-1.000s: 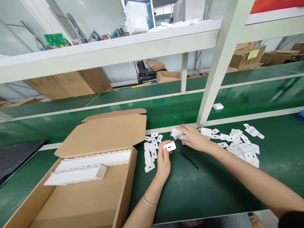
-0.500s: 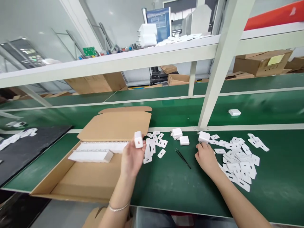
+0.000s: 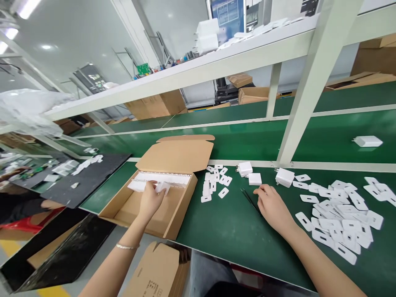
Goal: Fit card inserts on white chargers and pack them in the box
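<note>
My left hand (image 3: 151,200) is over the open cardboard box (image 3: 182,206), its fingers closed on a white charger (image 3: 162,188). Beside it, rows of white pieces (image 3: 176,179) lie along the back of the box. My right hand (image 3: 270,202) rests on the green table with its fingertips at the black tweezers (image 3: 250,199); whether it grips them is unclear. Behind that hand sit white chargers (image 3: 255,179) and another charger (image 3: 284,177). Small white slotted plates (image 3: 213,181) lie right of the box.
A large pile of slotted plates (image 3: 343,218) spreads at the right. A white post (image 3: 309,90) rises from the table's back edge to a shelf (image 3: 185,78). Another person's hand (image 3: 51,204) is at the far left, near a black mat (image 3: 93,177).
The view has turned left. My left hand has moved with the charger from beside the box to over it. My right hand has left the charger behind it and come near the tweezers.
</note>
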A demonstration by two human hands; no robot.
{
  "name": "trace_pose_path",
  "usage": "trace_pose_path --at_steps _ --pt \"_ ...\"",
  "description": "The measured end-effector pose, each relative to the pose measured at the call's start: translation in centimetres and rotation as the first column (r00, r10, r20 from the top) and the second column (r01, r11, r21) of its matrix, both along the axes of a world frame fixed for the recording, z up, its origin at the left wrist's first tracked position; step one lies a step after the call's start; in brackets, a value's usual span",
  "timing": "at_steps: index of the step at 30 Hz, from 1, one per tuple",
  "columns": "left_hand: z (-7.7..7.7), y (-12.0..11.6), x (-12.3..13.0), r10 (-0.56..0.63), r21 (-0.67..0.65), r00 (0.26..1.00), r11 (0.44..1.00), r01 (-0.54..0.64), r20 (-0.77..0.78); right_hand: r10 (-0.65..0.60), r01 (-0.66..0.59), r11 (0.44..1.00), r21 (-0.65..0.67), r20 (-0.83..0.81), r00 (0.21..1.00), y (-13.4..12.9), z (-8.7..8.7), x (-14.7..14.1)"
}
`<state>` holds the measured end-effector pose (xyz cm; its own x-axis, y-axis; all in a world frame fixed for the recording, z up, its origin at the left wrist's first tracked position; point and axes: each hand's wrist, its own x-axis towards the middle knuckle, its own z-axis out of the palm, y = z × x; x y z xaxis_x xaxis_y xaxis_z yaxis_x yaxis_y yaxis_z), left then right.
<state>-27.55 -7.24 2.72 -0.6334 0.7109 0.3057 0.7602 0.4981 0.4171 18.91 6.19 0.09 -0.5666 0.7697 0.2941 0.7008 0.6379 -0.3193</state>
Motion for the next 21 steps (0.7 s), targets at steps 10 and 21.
trace_pose_path --at_steps 10,21 --pt "0.3 1.9 1.8 -0.02 -0.275 0.946 0.959 -0.074 -0.325 -0.226 0.218 0.974 0.058 0.202 0.953 1.3 -0.8 1.4" --pt "3.4 6.6 18.9 -0.591 -0.046 0.752 0.794 0.606 -0.293 -0.195 0.212 0.976 -0.052 0.233 0.953 1.2 0.1 1.0"
